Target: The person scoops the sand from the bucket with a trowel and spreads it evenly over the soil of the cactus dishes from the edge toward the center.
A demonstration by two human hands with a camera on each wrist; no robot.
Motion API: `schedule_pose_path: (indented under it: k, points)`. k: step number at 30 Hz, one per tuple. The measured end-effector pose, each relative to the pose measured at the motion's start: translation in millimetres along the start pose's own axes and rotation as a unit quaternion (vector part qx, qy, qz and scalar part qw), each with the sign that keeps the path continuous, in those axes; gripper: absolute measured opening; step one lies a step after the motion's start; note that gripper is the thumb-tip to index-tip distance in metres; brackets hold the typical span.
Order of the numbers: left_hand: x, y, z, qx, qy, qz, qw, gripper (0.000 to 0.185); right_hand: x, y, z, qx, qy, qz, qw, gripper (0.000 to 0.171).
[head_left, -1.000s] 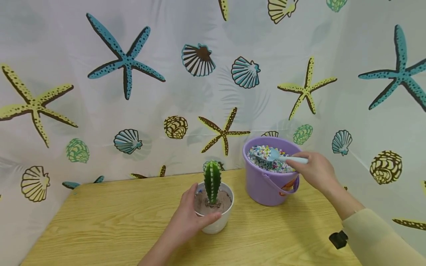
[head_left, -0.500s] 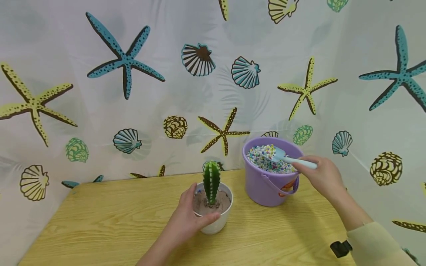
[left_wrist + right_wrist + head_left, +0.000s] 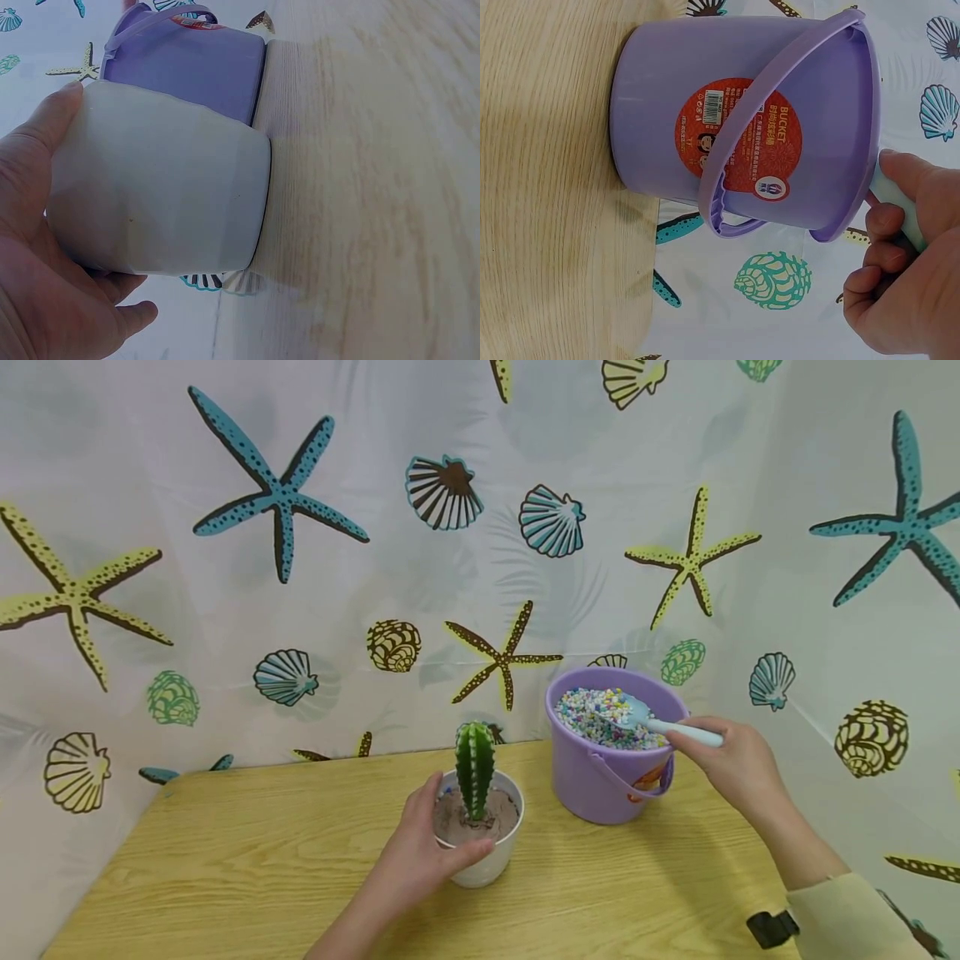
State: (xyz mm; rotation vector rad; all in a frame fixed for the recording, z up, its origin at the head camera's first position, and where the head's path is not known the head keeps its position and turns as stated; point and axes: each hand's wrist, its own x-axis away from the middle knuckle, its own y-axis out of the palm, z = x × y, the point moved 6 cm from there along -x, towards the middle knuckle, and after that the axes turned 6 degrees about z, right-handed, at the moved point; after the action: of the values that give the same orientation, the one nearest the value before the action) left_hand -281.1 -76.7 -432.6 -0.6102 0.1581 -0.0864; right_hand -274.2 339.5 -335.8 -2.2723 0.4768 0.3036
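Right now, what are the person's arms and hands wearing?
Both hands are bare: no gloves or rings show on the left hand or the right hand. The right arm has a pale cream sleeve that stops short of the wrist, with a small black clip beside its cuff. The left forearm shows no sleeve in view.

A pale curtain (image 3: 480,485) printed with blue and yellow starfish, seashells and faint grey leaves hangs behind the table (image 3: 225,868) and wraps round its right side, meeting in a corner at the upper right. The table is light wood with a clear grain, its far edge against the curtain. The light is soft and even, with only faint shadows on the wood.
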Motion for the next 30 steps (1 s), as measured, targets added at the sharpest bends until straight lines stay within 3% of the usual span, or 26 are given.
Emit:
schedule_pose_path:
  k: [30]
  points:
    - [-0.3,-0.9,-1.3,0.005,0.0,-0.001,1.0,0.133,15.3,-15.4,-25.5,-0.035,-0.01,-0.014,0.999,0.055]
